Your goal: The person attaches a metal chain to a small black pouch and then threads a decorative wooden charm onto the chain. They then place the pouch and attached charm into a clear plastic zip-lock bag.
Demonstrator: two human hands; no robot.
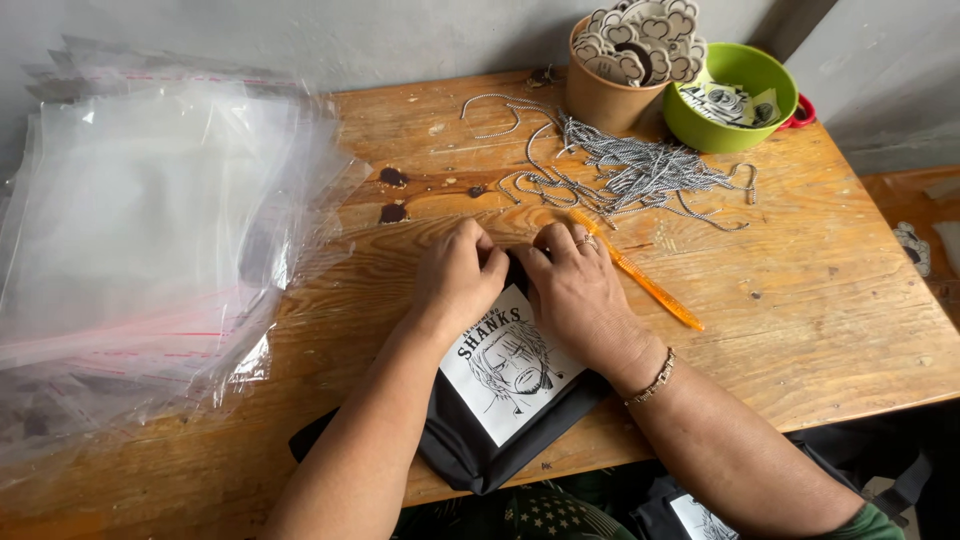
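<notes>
Fingers of left hand (458, 275) and right hand (577, 285) curled shut, pinching black pouch (500, 400) top edge.

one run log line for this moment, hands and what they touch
left hand: on top edge of black pouch | right hand: same edge | beside: orange comb, ball chains | surface: wooden table

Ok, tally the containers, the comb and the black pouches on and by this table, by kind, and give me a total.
Brown paper cup: 1
Green bowl: 1
Orange comb: 1
Black pouch with a white drawn panel: 2, one under the left hand and right hand, another at the lower edge
Total: 5
</notes>
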